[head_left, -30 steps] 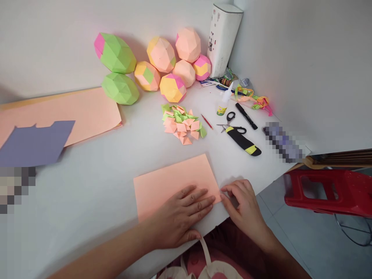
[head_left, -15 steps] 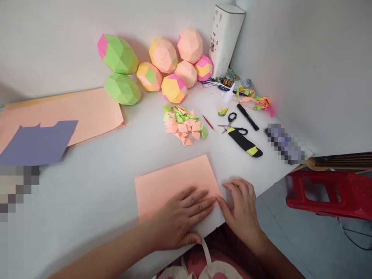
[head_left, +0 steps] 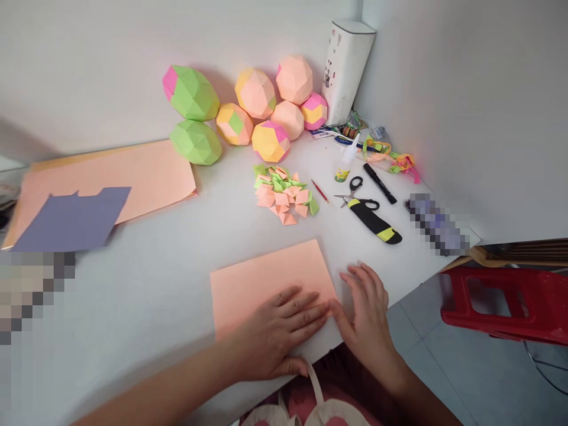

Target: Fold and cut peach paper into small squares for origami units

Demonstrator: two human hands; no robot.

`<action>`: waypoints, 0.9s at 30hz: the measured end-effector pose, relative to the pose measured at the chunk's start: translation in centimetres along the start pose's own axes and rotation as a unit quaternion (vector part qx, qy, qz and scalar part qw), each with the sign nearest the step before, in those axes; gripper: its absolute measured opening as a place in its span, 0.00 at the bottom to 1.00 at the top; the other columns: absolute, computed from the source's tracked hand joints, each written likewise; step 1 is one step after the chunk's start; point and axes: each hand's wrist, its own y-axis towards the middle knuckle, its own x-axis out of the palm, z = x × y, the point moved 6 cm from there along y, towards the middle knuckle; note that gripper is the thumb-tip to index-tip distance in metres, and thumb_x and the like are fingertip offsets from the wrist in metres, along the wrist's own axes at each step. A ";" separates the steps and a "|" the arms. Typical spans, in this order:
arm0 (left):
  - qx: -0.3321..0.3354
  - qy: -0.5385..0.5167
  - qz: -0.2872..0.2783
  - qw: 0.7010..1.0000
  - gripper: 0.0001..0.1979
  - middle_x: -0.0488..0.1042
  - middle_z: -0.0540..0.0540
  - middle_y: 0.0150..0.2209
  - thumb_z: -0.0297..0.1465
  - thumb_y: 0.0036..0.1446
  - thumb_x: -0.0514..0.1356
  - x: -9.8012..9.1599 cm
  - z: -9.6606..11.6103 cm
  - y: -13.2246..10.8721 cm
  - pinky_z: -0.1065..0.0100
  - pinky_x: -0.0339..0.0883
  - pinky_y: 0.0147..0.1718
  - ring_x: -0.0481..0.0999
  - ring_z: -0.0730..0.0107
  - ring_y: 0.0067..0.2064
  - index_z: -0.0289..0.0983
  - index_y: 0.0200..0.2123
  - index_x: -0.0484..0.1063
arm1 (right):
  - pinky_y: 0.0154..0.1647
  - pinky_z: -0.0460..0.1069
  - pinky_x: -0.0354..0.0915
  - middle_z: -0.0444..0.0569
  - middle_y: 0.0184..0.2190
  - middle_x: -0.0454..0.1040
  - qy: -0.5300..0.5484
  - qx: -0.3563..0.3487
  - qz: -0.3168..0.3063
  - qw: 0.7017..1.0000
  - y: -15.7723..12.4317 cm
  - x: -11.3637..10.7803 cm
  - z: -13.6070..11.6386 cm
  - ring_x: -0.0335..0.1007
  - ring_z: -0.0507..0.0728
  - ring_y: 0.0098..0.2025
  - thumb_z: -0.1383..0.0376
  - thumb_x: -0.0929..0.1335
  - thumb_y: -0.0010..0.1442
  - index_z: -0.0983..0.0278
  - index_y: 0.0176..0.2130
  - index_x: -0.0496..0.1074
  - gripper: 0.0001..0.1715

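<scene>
Resting palm-down in the head view, the left hand [head_left: 284,328] spreads its fingers over a peach-coloured paper sheet [head_left: 261,277], closing on nothing. The paper sheet lies flat near the front edge of the white tabletop [head_left: 151,302]; whether it is one layer or folded could not be established. The right hand [head_left: 367,310] is half-curled beside the sheet's right edge, thumb tip at the lower right corner next to the left fingertips, the other fingers raised clear of the paper; nothing is seen pinched in it. Step in hand, as judged: steadying the sheet and attending to that corner, possibly aligning or creasing it. The next move, as judged, calls for a firm left palm and light, even thumb pressure, so that the edge does not skew. Containers: a tall white bin [head_left: 348,71], marked with small dark patches, stands in the back corner; contents not visible. A glue bottle [head_left: 344,167], yellow-labelled with a pointed nozzle, appears to stand on its base near the scissors [head_left: 356,184]; fill level undetermined. Small peach and green paper pieces [head_left: 283,194] lie heaped loose on the tabletop, in no container. Paper polyhedra [head_left: 255,93] are grouped behind; their interiors cannot be seen.
</scene>
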 end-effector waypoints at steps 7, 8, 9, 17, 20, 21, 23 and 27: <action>0.002 0.002 -0.001 1.000 0.39 0.55 0.39 0.65 0.54 0.63 0.42 -0.1 0.0 0.0 0.46 0.44 0.63 0.50 0.49 0.66 0.31 0.66 0.50 | 0.60 0.71 0.50 0.64 0.63 0.53 -0.102 -0.035 -0.034 0.994 0.1 0.9 -0.3 0.37 0.72 0.68 0.60 0.60 0.65 0.67 0.61 0.56 0.28; -0.001 -0.001 0.005 1.000 0.38 0.55 0.39 0.65 0.54 0.63 0.42 -0.3 0.0 -0.2 0.46 0.45 0.63 0.50 0.49 0.67 0.31 0.65 0.51 | 0.60 0.71 0.51 0.63 0.64 0.53 -0.104 -0.038 -0.036 0.993 0.1 0.9 -0.2 0.37 0.72 0.68 0.59 0.60 0.65 0.66 0.62 0.56 0.28; -0.005 -0.003 0.008 1.000 0.37 0.56 0.38 0.65 0.53 0.63 0.42 -0.4 0.0 -0.5 0.46 0.45 0.63 0.49 0.49 0.67 0.32 0.65 0.51 | 0.60 0.71 0.51 0.62 0.64 0.53 -0.104 -0.040 -0.033 0.993 0.1 1.0 -0.1 0.38 0.72 0.68 0.59 0.60 0.65 0.65 0.62 0.56 0.28; -0.062 0.021 -0.008 0.998 0.28 0.54 0.44 0.66 0.42 0.68 0.45 -1.7 0.9 -6.8 0.49 0.35 0.66 0.41 0.54 0.69 0.33 0.66 0.50 | 0.59 0.72 0.51 0.63 0.63 0.54 -0.105 -0.060 0.002 0.993 0.1 1.1 0.1 0.41 0.72 0.67 0.58 0.59 0.66 0.64 0.62 0.55 0.27; -0.126 0.042 -0.003 0.991 0.25 0.57 0.46 0.65 0.36 0.68 0.48 -1.9 1.8 -10.0 0.51 0.38 0.66 0.44 0.56 0.68 0.35 0.65 0.53 | 0.58 0.72 0.52 0.66 0.61 0.56 -0.116 -0.073 0.013 0.990 0.2 1.1 0.1 0.42 0.73 0.67 0.58 0.57 0.66 0.66 0.60 0.56 0.27; -0.145 0.046 0.007 0.988 0.24 0.59 0.46 0.64 0.35 0.68 0.49 -2.0 2.2 -10.9 0.51 0.40 0.65 0.45 0.56 0.68 0.36 0.64 0.54 | 0.58 0.72 0.52 0.66 0.61 0.56 -0.118 -0.079 0.016 0.990 0.3 1.1 0.1 0.43 0.73 0.66 0.57 0.57 0.67 0.66 0.60 0.57 0.26; -0.173 0.052 0.042 0.983 0.22 0.62 0.44 0.62 0.33 0.67 0.49 -2.1 2.9 -12.4 0.52 0.46 0.65 0.49 0.57 0.67 0.34 0.63 0.57 | 0.57 0.73 0.53 0.67 0.60 0.57 -0.119 -0.089 0.024 0.989 0.4 1.1 0.3 0.44 0.74 0.66 0.57 0.56 0.67 0.67 0.59 0.58 0.26; -0.225 0.073 0.153 0.959 0.19 0.71 0.41 0.55 0.27 0.65 0.49 -2.5 3.9 -14.9 0.51 0.57 0.60 0.59 0.56 0.64 0.33 0.58 0.62 | 0.56 0.72 0.55 0.66 0.59 0.59 -0.111 -0.119 0.034 0.986 0.7 1.2 0.2 0.46 0.75 0.65 0.58 0.57 0.66 0.67 0.57 0.61 0.24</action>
